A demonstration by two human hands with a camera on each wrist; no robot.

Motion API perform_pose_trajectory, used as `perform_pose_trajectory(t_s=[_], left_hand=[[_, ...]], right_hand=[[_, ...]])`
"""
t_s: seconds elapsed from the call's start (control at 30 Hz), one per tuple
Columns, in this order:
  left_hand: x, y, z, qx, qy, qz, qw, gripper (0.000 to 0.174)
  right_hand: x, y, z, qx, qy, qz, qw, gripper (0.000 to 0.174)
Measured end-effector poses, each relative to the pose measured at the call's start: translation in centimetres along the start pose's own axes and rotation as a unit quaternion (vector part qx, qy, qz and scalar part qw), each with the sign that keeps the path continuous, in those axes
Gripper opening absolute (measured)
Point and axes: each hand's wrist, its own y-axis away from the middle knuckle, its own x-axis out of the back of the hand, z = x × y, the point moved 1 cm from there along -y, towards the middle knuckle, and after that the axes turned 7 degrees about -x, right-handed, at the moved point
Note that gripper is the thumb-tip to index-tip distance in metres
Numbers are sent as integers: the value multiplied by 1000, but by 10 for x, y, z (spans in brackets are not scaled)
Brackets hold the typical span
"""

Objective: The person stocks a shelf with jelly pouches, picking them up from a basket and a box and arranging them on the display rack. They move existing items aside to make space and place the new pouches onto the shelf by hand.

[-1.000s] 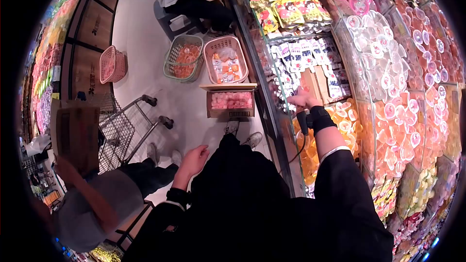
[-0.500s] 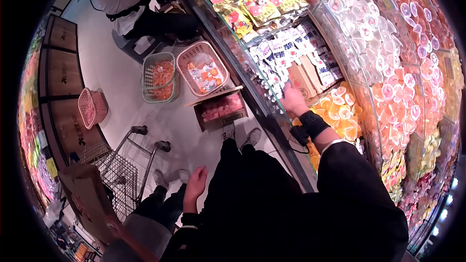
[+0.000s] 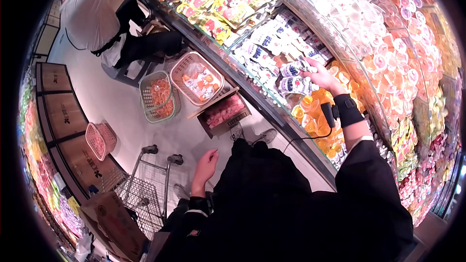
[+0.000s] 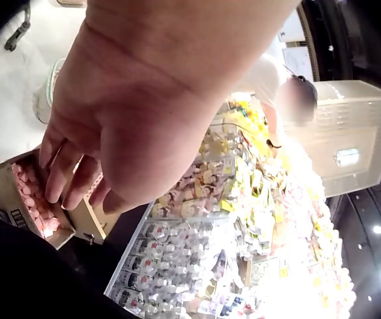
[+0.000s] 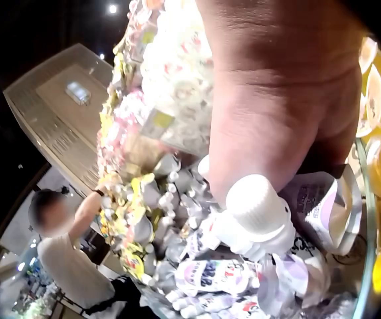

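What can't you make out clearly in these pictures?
- Right hand: most fingertips, right wrist view, behind the hand itself and a white cap.
- Other person's face: right wrist view, blurred.
- Held pouches: fine print, head view, too small.
- Display: left wrist view, washed out by glare.

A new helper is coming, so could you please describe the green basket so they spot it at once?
On the floor beside the display, two baskets stand together. The green basket, holding orange pieces, is farther from the display than its pink neighbour. Of the three baskets, only it is green.
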Motion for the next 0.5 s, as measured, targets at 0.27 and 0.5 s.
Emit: perform_pose_trajectory(t_s=[0.27,0.5], left_hand=[[-48,-62,136,-44,191,-170,966,44],[-121,-51,205,-60,411,-282,865,56]], right_hand=[[4,106,-30,-15,-418,19,908,47],[-60,204,-36,-106,-476,-18,873,47]])
